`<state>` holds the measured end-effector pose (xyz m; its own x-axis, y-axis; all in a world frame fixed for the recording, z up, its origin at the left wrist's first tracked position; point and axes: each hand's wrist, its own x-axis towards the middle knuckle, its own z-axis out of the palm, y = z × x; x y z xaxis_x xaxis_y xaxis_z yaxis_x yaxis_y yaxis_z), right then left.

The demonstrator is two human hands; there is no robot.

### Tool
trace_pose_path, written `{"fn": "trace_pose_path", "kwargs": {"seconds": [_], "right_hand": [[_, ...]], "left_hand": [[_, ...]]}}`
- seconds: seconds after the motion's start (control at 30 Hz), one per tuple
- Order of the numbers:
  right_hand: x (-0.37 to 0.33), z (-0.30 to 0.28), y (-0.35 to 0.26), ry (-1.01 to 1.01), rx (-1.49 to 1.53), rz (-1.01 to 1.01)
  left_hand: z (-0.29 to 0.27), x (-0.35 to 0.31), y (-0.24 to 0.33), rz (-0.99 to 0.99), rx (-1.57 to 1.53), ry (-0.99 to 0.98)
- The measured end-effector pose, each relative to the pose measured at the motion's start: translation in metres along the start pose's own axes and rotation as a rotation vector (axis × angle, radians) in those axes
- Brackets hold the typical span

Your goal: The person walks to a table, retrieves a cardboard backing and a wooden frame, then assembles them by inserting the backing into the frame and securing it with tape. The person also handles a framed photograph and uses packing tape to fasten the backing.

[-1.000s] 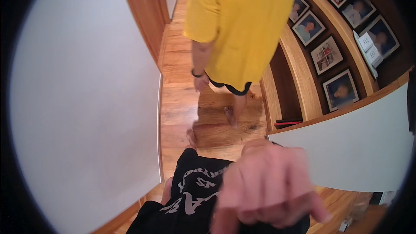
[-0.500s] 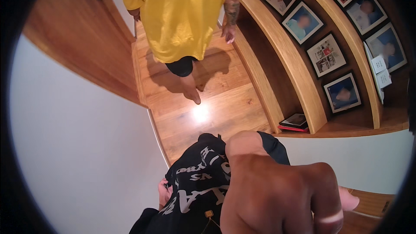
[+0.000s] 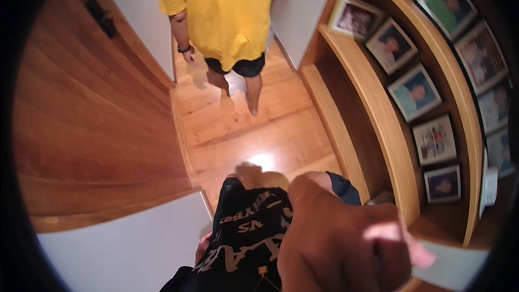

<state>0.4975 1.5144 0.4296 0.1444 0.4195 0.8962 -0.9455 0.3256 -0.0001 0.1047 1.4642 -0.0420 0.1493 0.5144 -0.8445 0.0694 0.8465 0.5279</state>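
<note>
My right hand (image 3: 346, 238) looms large at the lower right, close to the camera. Its fingers are curled, and one pink fingertip sticks out past the knuckles. Whatever the curled fingers may hold is hidden. Beside my black shirt (image 3: 248, 221) with pale lettering, only a sliver of my left hand (image 3: 203, 246) shows at hip height; its fingers cannot be made out. A small gold pendant (image 3: 263, 270) hangs on my chest. Ahead of me a person in a yellow shirt (image 3: 221, 16) and black shorts walks barefoot, back turned, with a dark wristband on the left wrist.
A wooden door (image 3: 92, 124) with a dark handle (image 3: 100, 17) takes up the left side, above a white wall (image 3: 130, 249). On the right a wooden shelf unit (image 3: 384, 130) holds several framed photos (image 3: 415, 93). The wooden floor (image 3: 248, 135) runs between them toward a white wall.
The view has moved along the corridor: door and shelves have slid down the picture. The person in yellow has stepped on, and both lower legs now show. My right hand stays curled.
</note>
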Motion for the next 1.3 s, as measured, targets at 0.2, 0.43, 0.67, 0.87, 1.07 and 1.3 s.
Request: {"fn": "trace_pose_path", "kwargs": {"seconds": [0.2,0.43,0.67,0.87,1.07,1.3], "right_hand": [[-0.061,-0.312,-0.008,0.371,-0.781,0.645],[-0.369,-0.55,-0.093,0.827,-1.384,1.806],[-0.229,-0.642,-0.054,1.344,-1.39,1.79],[-0.159,-0.798,-0.072,1.462,-1.304,1.376],[-0.043,-0.951,-0.091,1.658,-0.223,1.042],[0.05,-1.131,-0.077,1.42,-0.23,1.541]], "left_hand": [[0.026,0.09,0.124,-0.062,0.05,-0.035],[0.05,0.213,0.308,-0.086,0.202,-0.061],[0.081,0.302,0.506,-0.132,0.126,-0.035],[0.104,0.446,0.642,-0.148,0.017,-0.057],[0.158,0.527,0.834,0.072,-0.291,-0.101],[0.198,0.659,1.024,0.1,-0.529,-0.155]]}}
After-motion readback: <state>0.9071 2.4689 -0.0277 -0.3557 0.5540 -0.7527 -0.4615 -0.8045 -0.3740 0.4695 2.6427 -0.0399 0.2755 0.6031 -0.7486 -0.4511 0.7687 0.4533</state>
